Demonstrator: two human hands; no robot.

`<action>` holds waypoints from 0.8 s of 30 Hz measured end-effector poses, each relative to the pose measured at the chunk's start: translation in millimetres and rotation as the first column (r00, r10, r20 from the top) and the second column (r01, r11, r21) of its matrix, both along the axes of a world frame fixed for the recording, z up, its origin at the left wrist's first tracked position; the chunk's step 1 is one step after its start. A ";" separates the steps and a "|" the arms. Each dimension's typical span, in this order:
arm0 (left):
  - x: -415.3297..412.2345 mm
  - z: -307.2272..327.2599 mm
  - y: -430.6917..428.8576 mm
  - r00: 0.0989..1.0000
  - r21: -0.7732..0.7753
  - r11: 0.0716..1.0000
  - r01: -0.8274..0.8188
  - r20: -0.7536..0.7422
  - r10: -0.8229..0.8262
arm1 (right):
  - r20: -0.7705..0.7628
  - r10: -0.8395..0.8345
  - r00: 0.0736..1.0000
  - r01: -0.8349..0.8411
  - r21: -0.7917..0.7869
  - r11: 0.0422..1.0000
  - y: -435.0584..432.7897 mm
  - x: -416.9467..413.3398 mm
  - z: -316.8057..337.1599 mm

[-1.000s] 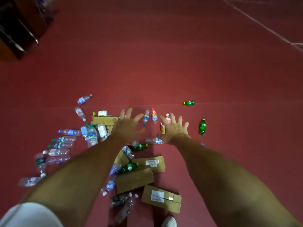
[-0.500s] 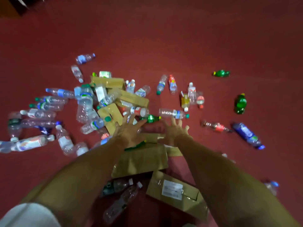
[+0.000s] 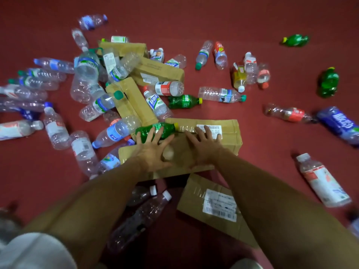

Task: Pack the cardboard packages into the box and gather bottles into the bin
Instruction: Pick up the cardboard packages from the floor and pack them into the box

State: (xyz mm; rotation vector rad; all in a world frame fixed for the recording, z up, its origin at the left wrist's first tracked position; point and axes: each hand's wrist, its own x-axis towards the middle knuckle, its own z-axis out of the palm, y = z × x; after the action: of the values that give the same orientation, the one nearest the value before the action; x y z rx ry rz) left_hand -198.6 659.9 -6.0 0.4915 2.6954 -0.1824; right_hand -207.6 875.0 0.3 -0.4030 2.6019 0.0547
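Both hands are spread wide, fingers straight, holding nothing. The left hand (image 3: 153, 152) lies over a cardboard package (image 3: 182, 164) with its fingertips at a green bottle (image 3: 153, 129); the right hand (image 3: 206, 148) is just beside it over the same cardboard. Other bottles and packages lie scattered on the floor (image 3: 262, 164) all round the hands. No box or bin shows, so nearly everything seems left to do.

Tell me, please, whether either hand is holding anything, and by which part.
Nothing is held: the left hand is spread open over the green bottle, the right hand over the cardboard package.
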 end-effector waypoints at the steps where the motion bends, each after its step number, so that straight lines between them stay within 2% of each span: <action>1: 1.9 -2.0 0.9 1.000 -0.002 1.000 0.009 -0.028 -0.009 | -0.004 0.006 1.000 -0.006 0.009 1.000 1.3 -1.0 -0.2; 8: 3.1 -6.0 7.6 0.991 0.034 0.999 0.016 -0.133 -0.011 | -0.080 -0.041 0.996 0.045 0.051 0.998 8.0 -10.9 -4.9; 12: 3.4 -11.9 15.9 1.000 0.073 0.997 -0.008 -0.026 0.010 | -0.117 -0.112 0.987 0.116 0.031 0.993 16.8 -8.7 -10.8; 16: -0.2 -14.0 29.2 0.995 0.002 0.999 -0.053 0.084 0.052 | -0.127 -0.166 0.978 0.172 0.036 0.984 19.8 -6.7 -9.1; 24: -6.2 -13.7 32.5 0.994 -0.068 0.995 -0.078 0.077 0.083 | -0.126 -0.254 0.959 0.254 -0.012 0.967 22.7 2.0 -11.5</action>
State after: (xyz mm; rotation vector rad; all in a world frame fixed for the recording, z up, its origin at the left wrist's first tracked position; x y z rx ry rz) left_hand -204.8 692.4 -19.7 0.3622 2.6169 -0.2224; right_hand -205.6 897.7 -11.2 -0.0625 2.7571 -0.0029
